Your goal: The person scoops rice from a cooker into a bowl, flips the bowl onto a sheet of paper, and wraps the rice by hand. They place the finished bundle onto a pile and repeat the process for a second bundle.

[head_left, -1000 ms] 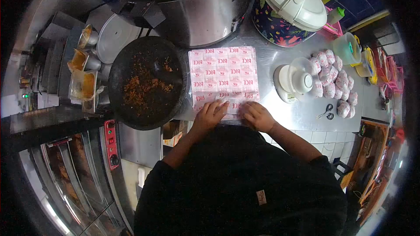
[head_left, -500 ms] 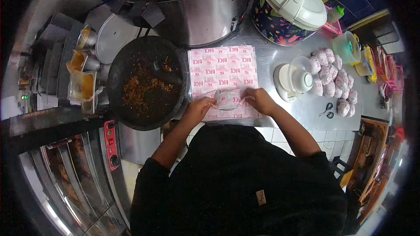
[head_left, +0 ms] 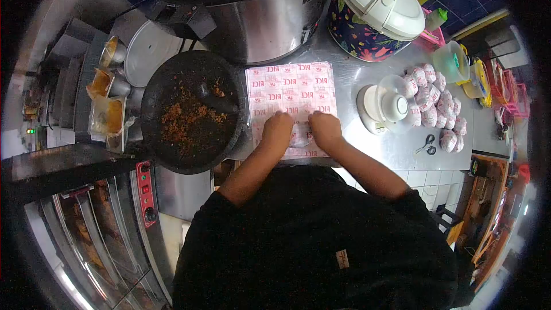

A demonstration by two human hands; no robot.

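On the counter lies a stack of white wrapping paper (head_left: 291, 83) printed in red with "RICE". A small wrapped parcel (head_left: 299, 136) rests on its lower half, partly covered by my hands. My left hand (head_left: 278, 130) is closed at the parcel's left side, fingers curled on its paper. At the right side my right hand (head_left: 325, 130) is closed the same way. The fingertips and what lies beneath them are mostly hidden.
A stone mortar (head_left: 189, 155) with brown seasoning stands left. Behind are a large cooker (head_left: 264, 31) of reddish-brown rice and a patterned rice container (head_left: 367, 37). To the right are a white scale (head_left: 373, 117) with bowls, scissors (head_left: 426, 145) and several wrapped parcels (head_left: 427, 97).
Both hands have moved up the paper and inward, from the parcel's outer ends to near its top edge. Their fingers are now curled more tightly. The parcel shows less between them.
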